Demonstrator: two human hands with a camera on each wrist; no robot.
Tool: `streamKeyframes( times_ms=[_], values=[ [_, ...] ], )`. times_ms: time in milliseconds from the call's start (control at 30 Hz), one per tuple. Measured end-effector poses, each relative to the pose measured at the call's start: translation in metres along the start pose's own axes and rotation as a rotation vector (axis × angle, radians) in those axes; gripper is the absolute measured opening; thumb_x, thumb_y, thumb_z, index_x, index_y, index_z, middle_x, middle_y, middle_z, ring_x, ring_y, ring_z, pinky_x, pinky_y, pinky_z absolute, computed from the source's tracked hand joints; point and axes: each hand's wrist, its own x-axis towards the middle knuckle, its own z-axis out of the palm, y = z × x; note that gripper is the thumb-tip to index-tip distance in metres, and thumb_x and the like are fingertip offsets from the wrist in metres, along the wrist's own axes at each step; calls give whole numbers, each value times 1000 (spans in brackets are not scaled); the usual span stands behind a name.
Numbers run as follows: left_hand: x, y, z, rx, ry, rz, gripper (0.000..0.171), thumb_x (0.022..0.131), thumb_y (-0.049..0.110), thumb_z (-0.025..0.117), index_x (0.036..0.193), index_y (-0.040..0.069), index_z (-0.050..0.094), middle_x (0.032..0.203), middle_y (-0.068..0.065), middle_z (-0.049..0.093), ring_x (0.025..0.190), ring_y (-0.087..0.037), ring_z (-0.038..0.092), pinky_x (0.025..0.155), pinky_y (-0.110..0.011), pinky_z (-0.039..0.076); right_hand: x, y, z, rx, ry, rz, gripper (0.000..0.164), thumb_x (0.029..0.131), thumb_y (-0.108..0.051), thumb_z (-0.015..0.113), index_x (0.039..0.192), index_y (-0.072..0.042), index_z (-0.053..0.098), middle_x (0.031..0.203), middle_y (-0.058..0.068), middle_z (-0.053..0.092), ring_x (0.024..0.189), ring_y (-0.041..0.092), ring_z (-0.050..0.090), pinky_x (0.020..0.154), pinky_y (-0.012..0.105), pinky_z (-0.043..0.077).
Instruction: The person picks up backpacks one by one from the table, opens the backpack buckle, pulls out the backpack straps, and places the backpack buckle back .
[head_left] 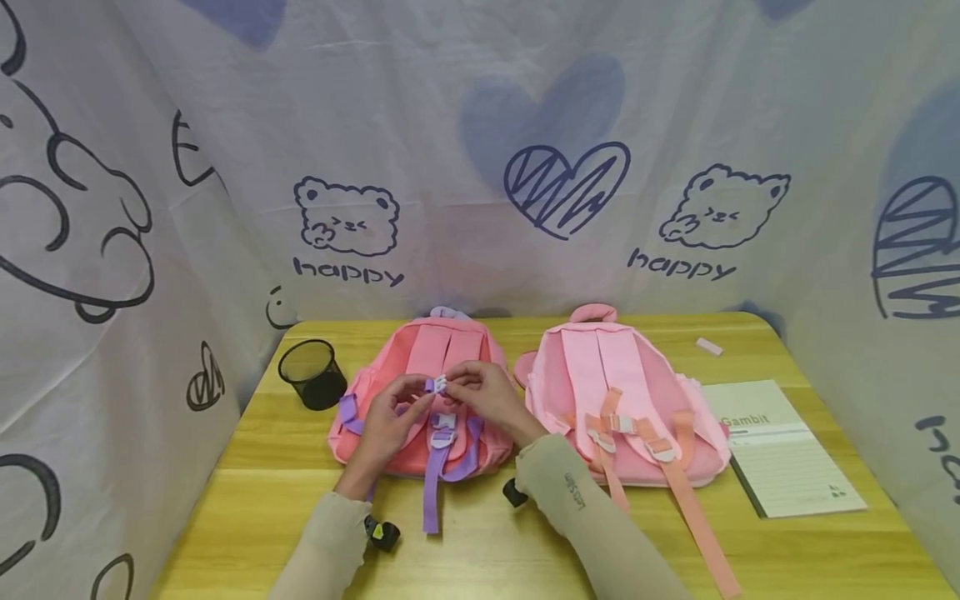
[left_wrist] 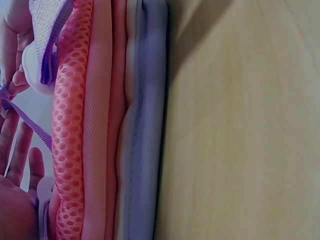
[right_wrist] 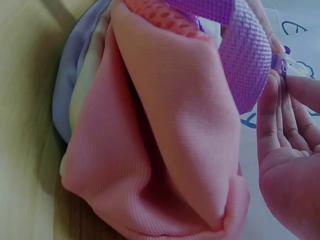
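Note:
A coral-pink backpack lies with its shoulder straps facing up in the head view. Above it, a white buckle on purple webbing is held between both hands. The left hand pinches the purple strap side with thumb and fingers. From the other side, the right hand pinches the buckle at its fingertips. Lower on the backpack sits another white buckle, and a purple strap end hangs onto the table. In the right wrist view, the right palm shows beside a purple strap loop.
At right lies a light-pink backpack with orange straps. Beyond it are a notebook and a small pink block. A black mesh pen holder stands at left. Printed cloth surrounds the wooden table.

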Motion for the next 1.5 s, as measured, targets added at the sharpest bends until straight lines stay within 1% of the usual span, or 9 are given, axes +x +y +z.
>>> streamKeyframes(
  times_ms=[33, 267, 400, 533, 733, 900, 1067, 1333, 1500],
  values=[
    [1, -5, 0, 4, -1, 5, 24, 100, 18, 71, 123, 12, 69, 112, -8, 70, 96, -16, 64, 79, -26, 55, 0, 0, 0, -2, 0, -1, 16, 98, -2, 67, 111, 7, 69, 96, 23, 75, 81, 20, 75, 79, 42, 63],
    [1, -2, -1, 59, -10, 22, 25, 100, 21, 71, 124, 14, 68, 111, -5, 71, 99, -13, 65, 87, -33, 53, 1, 3, -1, -31, -11, -28, 17, 98, -2, 68, 113, 7, 69, 99, 23, 75, 88, 31, 76, 80, 41, 63],
    [1, -1, 0, 61, -12, 23, 25, 100, 21, 71, 124, 14, 69, 110, -5, 71, 98, -14, 65, 88, -34, 53, 0, 2, -5, -78, -37, -75, 24, 98, -2, 68, 121, 3, 68, 111, 20, 73, 99, 28, 73, 87, 34, 60],
    [2, -2, 1, 69, -13, 23, 24, 99, 22, 72, 122, 17, 70, 108, -4, 72, 98, -17, 64, 88, -33, 53, -3, -2, -12, -122, -76, -92, 32, 96, -7, 72, 128, -5, 68, 120, 13, 71, 106, 24, 69, 93, 33, 57],
    [2, -2, 1, 91, -45, 27, 26, 97, 27, 75, 122, 21, 70, 113, -1, 71, 103, -19, 65, 91, -36, 55, -4, -5, -15, -238, -69, -74, 28, 92, -19, 81, 118, -10, 73, 109, 5, 73, 97, 16, 70, 90, 32, 58],
    [3, -7, -1, 107, -109, 18, 26, 99, 27, 73, 124, 23, 69, 119, 0, 71, 106, -20, 69, 92, -37, 57, -4, -2, -17, -193, -57, -65, 24, 92, -14, 80, 115, -8, 73, 107, 8, 74, 96, 17, 72, 88, 30, 60],
    [3, -10, -2, 117, -148, 7, 20, 100, 25, 70, 119, 22, 70, 112, -2, 72, 99, -21, 71, 88, -32, 57, -4, 0, -20, -217, -61, -68, 22, 92, -13, 80, 112, -8, 74, 106, 8, 74, 93, 16, 71, 87, 28, 59],
    [2, -8, 0, 136, -133, -11, 18, 100, 22, 69, 118, 21, 69, 109, -1, 71, 99, -19, 67, 89, -30, 55, -5, 1, -21, -377, -65, -90, 24, 91, -19, 82, 113, -11, 77, 103, 3, 76, 91, 13, 68, 84, 29, 58],
    [1, -8, 1, 149, -129, -12, 18, 101, 22, 69, 119, 21, 69, 109, -1, 71, 99, -18, 67, 90, -31, 54, -5, 4, -21, -405, -55, -99, 24, 92, -20, 80, 115, -12, 77, 103, 1, 76, 92, 12, 68, 85, 29, 57]
  ],
)
